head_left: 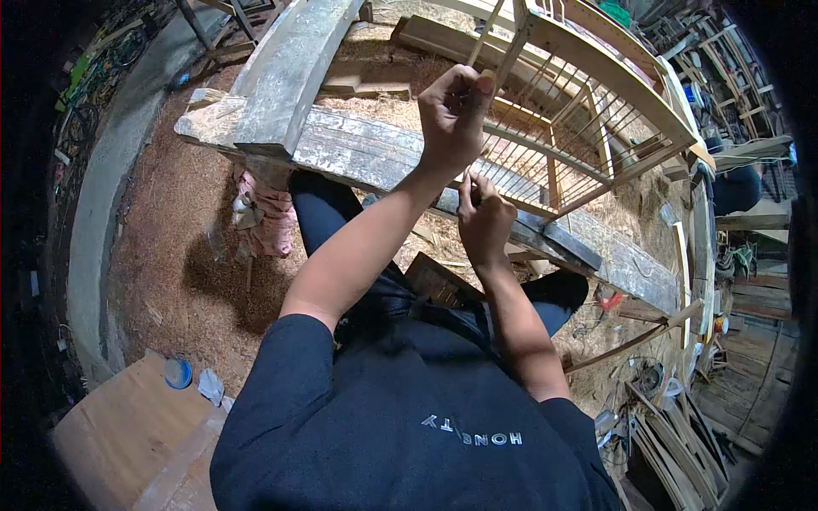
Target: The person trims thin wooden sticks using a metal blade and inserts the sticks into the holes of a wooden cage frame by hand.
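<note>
My left hand [456,111] is raised over the bench, its fingers curled into a fist. A thin pale stick [485,36] runs upward from this fist. Lower down, my right hand [487,220] is closed in a pinch beside the near left corner of a wooden cage; what lies between its fingertips is too small to make out. The cage [609,81] has a light wooden frame with rows of thin bars and rests tilted on a worn plank bench [366,152].
A thick beam [294,77] crosses the bench at the left. Pink cloth [271,213] hangs below it. Shavings cover the ground [179,247]. A plywood sheet [128,426] with a blue lid [177,373] lies lower left. Wood strips [677,443] are piled lower right.
</note>
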`<state>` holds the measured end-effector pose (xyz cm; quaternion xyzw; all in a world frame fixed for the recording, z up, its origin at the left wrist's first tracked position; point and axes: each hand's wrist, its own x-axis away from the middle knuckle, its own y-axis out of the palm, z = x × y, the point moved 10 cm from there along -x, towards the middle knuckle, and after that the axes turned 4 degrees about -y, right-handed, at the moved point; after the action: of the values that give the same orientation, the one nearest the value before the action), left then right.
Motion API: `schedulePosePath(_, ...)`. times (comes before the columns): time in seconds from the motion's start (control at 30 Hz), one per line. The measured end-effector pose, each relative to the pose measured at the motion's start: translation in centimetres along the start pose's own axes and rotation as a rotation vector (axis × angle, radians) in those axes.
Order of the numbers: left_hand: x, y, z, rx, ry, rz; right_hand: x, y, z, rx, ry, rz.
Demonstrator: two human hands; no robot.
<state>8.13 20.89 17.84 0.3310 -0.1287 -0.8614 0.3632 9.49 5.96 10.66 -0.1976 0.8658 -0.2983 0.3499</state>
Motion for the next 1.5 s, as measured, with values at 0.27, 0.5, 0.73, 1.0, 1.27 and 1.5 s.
schedulePosePath(0.27, 0.1, -0.2, 0.1, -0.024, -0.003, 0.011, 0.3, 0.4, 0.5, 0.032, -0.056, 0.041)
schedulePosePath(0.5, 0.1, 0.0, 0.5, -0.023, -0.003, -0.014, 2.3, -3.2, -0.7, 0.016, -0.114, 0.173)
schedulePosePath(0.73, 0.0, 0.2, 0.1, -0.013, -0.014, -0.026, 2.4, -14.8, 3.8, 0.038, 0.123, 0.767)
schedulePosePath(1.0, 0.2, 0.0, 1.6, -0.14, 0.054, -0.037, -3.1, -10.3, 12.2, -0.59, 0.064, 0.277)
schedulePosePath(1.27, 3.4, -1.4, 3.3, -0.514, 0.037, -0.052, -1.8, -9.9, 12.3, -0.721, 0.121, 0.397)
schedulePosePath(1.5, 8.4, -2.4, 3.8, -0.843, 0.312, 0.003, -1.6, -9.9, 12.8, -0.797, 0.087, 0.445)
